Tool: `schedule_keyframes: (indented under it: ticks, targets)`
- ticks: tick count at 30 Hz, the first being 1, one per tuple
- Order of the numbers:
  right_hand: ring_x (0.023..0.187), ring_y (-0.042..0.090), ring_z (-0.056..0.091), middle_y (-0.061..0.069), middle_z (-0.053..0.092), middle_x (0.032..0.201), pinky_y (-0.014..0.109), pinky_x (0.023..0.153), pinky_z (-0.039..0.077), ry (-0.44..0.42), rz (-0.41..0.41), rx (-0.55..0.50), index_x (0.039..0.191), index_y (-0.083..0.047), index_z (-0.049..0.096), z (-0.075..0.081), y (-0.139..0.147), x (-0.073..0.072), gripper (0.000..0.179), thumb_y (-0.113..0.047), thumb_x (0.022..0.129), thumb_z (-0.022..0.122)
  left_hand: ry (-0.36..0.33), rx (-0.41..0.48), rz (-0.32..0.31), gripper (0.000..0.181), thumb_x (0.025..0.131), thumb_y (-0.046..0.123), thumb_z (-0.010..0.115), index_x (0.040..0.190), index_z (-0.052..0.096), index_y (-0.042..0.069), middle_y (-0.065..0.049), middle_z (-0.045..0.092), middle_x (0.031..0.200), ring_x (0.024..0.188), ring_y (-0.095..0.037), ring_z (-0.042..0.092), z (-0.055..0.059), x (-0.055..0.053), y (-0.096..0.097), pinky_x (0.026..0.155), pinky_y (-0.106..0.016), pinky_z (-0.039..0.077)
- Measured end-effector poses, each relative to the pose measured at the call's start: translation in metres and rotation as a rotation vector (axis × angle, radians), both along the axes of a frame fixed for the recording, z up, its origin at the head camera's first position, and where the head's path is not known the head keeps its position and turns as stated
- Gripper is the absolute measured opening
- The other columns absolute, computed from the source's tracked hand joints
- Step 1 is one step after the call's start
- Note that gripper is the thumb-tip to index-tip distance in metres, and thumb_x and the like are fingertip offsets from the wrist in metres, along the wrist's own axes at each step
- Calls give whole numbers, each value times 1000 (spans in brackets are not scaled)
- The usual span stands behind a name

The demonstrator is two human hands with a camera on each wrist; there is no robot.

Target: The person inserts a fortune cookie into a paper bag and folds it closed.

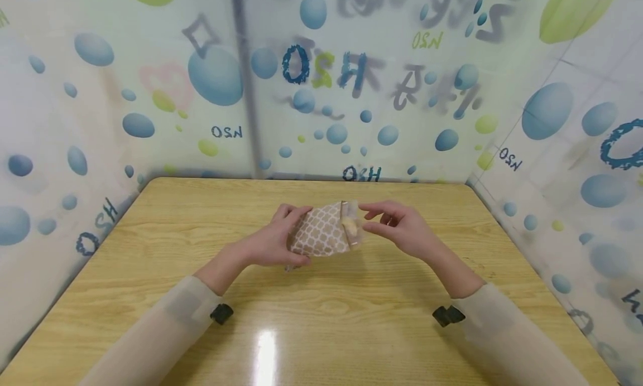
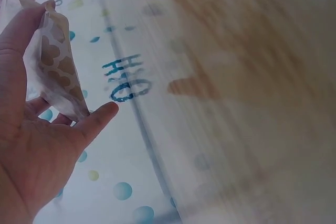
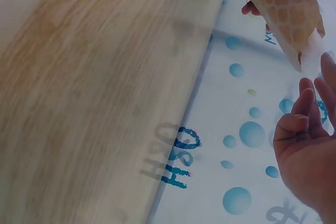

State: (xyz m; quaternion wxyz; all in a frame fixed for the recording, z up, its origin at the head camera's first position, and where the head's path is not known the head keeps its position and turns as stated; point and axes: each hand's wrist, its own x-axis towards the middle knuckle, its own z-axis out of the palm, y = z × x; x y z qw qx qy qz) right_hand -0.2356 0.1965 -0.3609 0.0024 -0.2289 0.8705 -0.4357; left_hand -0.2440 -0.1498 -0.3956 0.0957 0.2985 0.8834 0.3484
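Note:
In the head view my left hand [image 1: 273, 241] holds a tan paper bag [image 1: 320, 230] with a white lattice pattern above the table, its mouth turned to the right. The thumb lies along the near side and the fingers go over the far side. From that mouth sticks out a clear plastic packet [image 1: 351, 227] with something pale inside. My right hand [image 1: 404, 228] is just right of the packet, fingers and thumb apart, fingertips right at its edge. The right wrist view shows the bag [image 3: 286, 11] above the loosely bent fingers of my right hand [image 3: 307, 135].
The wooden table [image 1: 331, 308] spreads under both hands. Around it stand walls covered in a sheet [image 1: 321, 124] printed with blue and green drops and letters. A dark clip-like piece [image 1: 221, 314] shows at the left cuff, another [image 1: 449, 316] at the right.

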Motion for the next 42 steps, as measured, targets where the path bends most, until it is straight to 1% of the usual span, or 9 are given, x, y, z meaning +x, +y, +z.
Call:
schedule_keyframes:
  ticks: [6,10,15,20,24,32,35,39,42]
  targets:
    - [92,24,63,12,76,125,28,74,54,1,7,-6,145,-14,73,-2,-2,0,43,-20,103,78,-10,2,4,118,84,33,96,174,22,17,-17,28,158,146,-35,37,0,1,1,123,-60,41]
    - [89,23,63,12,74,125,28,70,53,-1,8,-18,144,-18,74,-4,-6,0,42,-20,102,80,-11,6,1,118,84,33,96,174,22,16,-17,28,157,145,-35,37,0,0,2,123,-61,41]
    - [84,22,58,16,69,124,27,66,49,-18,15,-27,140,-18,76,-7,-12,0,42,-19,99,83,-6,4,-7,117,85,33,95,174,22,18,-17,28,156,144,-35,38,-2,-1,4,123,-60,42]
    - [85,23,51,21,63,121,26,71,47,-17,26,-22,136,-17,79,-10,-17,-1,39,-19,98,85,-6,0,-12,117,85,33,95,174,21,15,-17,28,156,143,-35,39,-1,0,5,122,-60,42]
    - [85,23,47,22,59,118,26,72,44,10,32,-22,134,-14,80,-11,-20,-1,39,-16,96,86,-8,-2,-11,117,85,34,95,174,21,16,-17,28,157,144,-35,39,-1,-1,5,122,-60,43]
    - [82,23,42,18,52,111,27,69,39,30,38,-11,134,-14,80,-14,-24,-2,38,-16,96,86,-12,-8,-8,117,85,33,95,174,20,20,-17,28,158,144,-35,39,0,1,8,122,-60,43]
    - [82,23,41,19,50,111,28,69,39,29,46,-19,133,-12,80,-13,-25,-2,37,-14,97,85,-6,-8,-8,116,85,32,95,174,21,21,-17,28,157,143,-34,39,-1,1,9,122,-60,43]
    - [83,23,41,16,50,110,28,70,40,26,50,-24,133,-11,80,-10,-26,-1,35,-12,98,83,1,-9,-7,116,85,33,94,174,21,22,-16,29,157,142,-34,40,-2,1,10,121,-60,44]
    - [82,23,42,16,50,111,27,69,41,24,44,-24,134,-11,79,-10,-26,0,36,-13,99,82,0,-6,1,117,85,34,94,174,20,21,-17,28,158,143,-34,40,-2,1,10,121,-60,44]
